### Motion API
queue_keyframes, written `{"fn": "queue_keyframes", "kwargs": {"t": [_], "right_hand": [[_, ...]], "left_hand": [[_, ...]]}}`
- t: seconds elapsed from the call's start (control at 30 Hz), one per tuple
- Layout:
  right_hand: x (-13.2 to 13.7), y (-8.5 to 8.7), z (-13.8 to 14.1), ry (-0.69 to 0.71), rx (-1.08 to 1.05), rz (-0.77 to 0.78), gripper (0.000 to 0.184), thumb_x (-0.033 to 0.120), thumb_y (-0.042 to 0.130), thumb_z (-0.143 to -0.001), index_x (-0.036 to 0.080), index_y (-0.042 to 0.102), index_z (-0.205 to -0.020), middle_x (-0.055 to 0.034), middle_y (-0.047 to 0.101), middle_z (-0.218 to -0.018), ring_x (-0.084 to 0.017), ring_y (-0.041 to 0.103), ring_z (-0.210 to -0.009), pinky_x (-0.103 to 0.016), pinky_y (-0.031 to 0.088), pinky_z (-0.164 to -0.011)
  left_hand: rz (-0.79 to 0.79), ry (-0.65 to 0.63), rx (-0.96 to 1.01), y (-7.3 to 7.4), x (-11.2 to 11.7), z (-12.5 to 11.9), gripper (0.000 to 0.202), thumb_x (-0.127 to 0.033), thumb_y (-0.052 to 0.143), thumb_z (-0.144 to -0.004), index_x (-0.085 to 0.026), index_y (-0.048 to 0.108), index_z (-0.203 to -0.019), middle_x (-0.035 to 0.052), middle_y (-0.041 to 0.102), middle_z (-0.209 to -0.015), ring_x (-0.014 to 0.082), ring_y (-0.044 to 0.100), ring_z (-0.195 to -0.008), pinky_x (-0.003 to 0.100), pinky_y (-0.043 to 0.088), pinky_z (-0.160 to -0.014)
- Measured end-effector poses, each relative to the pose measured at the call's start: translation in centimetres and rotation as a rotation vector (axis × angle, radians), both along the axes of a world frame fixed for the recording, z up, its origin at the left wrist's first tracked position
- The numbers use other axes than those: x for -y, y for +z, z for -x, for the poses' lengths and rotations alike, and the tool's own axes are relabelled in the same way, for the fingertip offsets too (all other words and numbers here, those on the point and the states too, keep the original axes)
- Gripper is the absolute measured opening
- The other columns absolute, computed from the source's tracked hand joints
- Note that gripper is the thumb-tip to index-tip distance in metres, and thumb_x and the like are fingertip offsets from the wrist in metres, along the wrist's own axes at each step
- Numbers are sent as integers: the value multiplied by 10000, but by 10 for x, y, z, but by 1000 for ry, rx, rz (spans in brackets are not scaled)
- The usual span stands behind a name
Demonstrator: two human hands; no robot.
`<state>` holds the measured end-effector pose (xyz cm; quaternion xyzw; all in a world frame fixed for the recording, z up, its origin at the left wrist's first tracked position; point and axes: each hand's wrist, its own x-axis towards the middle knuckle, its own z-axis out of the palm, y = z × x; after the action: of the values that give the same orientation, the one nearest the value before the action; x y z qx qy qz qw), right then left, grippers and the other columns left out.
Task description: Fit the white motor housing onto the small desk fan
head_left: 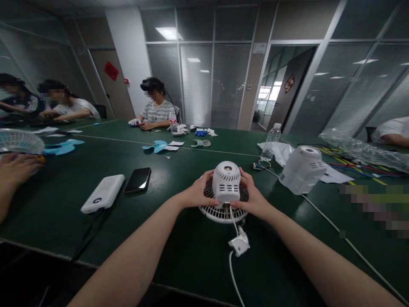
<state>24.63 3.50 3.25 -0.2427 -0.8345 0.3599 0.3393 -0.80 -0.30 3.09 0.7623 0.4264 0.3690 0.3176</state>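
A small white fan lies face down on the green table (198, 256), its round grille (220, 213) flat on the cloth and its vented motor housing (226, 181) pointing up. My left hand (198, 192) grips the left side of the housing, thumb across the front. My right hand (252, 197) grips the right side in the same way. A white cord with a small switch box (239, 245) runs from the fan toward me.
A white power bank (102, 192) and a black phone (138, 179) lie to the left. A second white motor housing (302, 168), a water bottle (271, 143), coloured wires and a plastic bag sit at the right. Blue fan blades (156, 146) lie further back. Other people sit around the table.
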Motion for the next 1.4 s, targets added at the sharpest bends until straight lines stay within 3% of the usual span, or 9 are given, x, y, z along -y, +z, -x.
{"fn": "queue_keyframes", "kwargs": {"t": [0.3, 0.53, 0.97, 1.23, 1.4], "right_hand": [[-2, 0, -1, 4, 9, 30, 1097, 401, 792, -688, 342, 36, -1480, -116, 352, -1494, -308, 328, -1388, -599, 211, -1127], [-3, 4, -3, 59, -1, 25, 1061, 400, 767, -723, 332, 35, -1488, -117, 368, -1489, -299, 348, -1379, -571, 241, -1127], [0, 1, 1, 12, 27, 52, 1149, 337, 801, -679, 336, -10, -1493, -113, 316, -1511, -299, 313, -1395, -553, 188, -1157], [-1, -3, 0, -9, 47, 32, 1121, 359, 776, -708, 343, -23, -1495, -88, 317, -1521, -311, 268, -1414, -589, 155, -1148], [-1, -7, -2, -15, 1, -35, 1083, 470, 759, -701, 343, 39, -1500, -77, 243, -1555, -345, 243, -1417, -590, 196, -1135]], "left_hand": [[5, -2, -21, 4, 2, -3, 1043, -392, 815, -586, -237, 237, -1440, 144, 349, -1473, 346, 330, -1363, 582, 215, -1135], [3, -31, 0, 6, 3, -3, 1122, -367, 818, -597, -294, 131, -1480, 120, 245, -1536, 350, 247, -1405, 596, 165, -1144], [23, -29, -2, 5, 1, 2, 1094, -334, 820, -595, -284, 169, -1473, 120, 324, -1501, 343, 317, -1373, 574, 216, -1141], [-20, -30, -17, 5, 2, 1, 1098, -355, 829, -586, -272, 181, -1468, 124, 340, -1493, 328, 332, -1370, 550, 232, -1142], [-63, -27, -85, 11, 4, 3, 1132, -364, 850, -538, -276, 204, -1464, 121, 345, -1494, 338, 332, -1370, 554, 231, -1140]]}}
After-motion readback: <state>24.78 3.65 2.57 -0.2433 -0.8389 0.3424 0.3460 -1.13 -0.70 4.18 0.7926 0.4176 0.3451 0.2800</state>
